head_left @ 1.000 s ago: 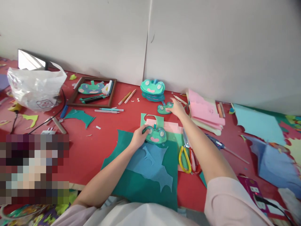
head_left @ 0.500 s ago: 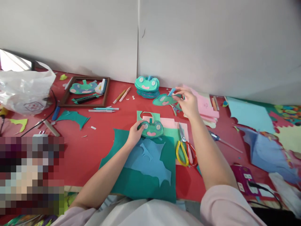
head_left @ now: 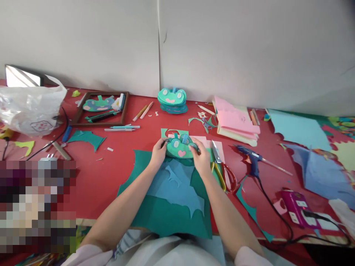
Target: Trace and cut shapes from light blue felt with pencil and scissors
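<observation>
Green frog-face cutouts [head_left: 181, 149] with white eyes and a pink mouth lie one over another between my hands. My left hand [head_left: 159, 152] pinches their left edge, and my right hand [head_left: 200, 155] grips the right edge. Below them, blue felt scraps [head_left: 177, 184] rest on a dark green sheet [head_left: 166, 221]. Pink and light green pieces lie just behind the cutouts. Scissors with yellow and red handles [head_left: 224, 170] sit right beside my right hand. A stack of similar frog faces [head_left: 172, 100] stands near the wall.
At the left back, a brown frame [head_left: 125, 111] holds another frog face and pens, near a plastic bag [head_left: 30, 111]. On the right are folded pink sheets [head_left: 235, 122], a blue glue gun [head_left: 253, 158] with its cord, and a purple power strip [head_left: 298, 208].
My right hand has come down and left with its frog cutout, which now overlaps the one in my left hand. The glue gun and power strip show more fully.
</observation>
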Action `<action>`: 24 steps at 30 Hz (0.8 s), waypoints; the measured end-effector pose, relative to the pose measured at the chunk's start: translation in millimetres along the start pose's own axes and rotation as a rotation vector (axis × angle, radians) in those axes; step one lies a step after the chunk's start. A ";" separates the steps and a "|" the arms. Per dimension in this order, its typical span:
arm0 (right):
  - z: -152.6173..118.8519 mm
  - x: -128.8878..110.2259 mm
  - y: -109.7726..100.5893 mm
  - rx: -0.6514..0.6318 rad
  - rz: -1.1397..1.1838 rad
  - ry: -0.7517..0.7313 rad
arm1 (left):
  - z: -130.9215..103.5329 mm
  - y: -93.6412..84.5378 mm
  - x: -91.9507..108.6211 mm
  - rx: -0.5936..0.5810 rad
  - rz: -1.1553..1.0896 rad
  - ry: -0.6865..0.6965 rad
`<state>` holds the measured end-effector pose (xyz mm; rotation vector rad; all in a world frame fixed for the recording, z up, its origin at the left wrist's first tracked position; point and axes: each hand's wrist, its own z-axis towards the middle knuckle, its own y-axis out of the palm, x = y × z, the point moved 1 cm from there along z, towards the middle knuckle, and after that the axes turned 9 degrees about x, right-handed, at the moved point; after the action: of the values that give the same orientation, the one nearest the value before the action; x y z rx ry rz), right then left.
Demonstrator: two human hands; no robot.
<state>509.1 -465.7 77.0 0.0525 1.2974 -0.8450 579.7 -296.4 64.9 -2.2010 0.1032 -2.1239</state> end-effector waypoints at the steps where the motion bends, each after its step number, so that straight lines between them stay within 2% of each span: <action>1: 0.1 0.4 -0.5 0.050 -0.033 -0.030 | 0.5 0.3 -0.1 0.005 0.000 0.003; 4: -2.6 1.8 -1.7 0.151 -0.051 -0.056 | 1.3 1.7 -0.7 0.016 -0.011 -0.004; 8: -5.1 1.6 -3.1 0.201 -0.024 -0.058 | 0.2 3.1 0.2 -0.013 -0.004 0.020; 12: -2.5 -3.4 -5.6 0.185 -0.034 -0.059 | -1.1 3.1 4.1 -0.075 0.127 0.177; 16: 0.3 -5.6 -7.1 0.104 -0.005 -0.061 | 0.1 2.0 6.3 -0.015 0.133 0.223; 20: 3.1 2.2 -7.8 0.136 -0.003 0.015 | 1.1 2.6 4.7 -0.007 0.101 0.229; 24: 9.6 10.4 -10.4 0.217 0.232 0.159 | 1.6 2.4 1.1 -0.009 0.065 0.193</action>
<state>511.3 -483.1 75.4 0.4419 1.3127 -0.7901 581.3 -298.8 65.7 -1.9636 0.1938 -2.2985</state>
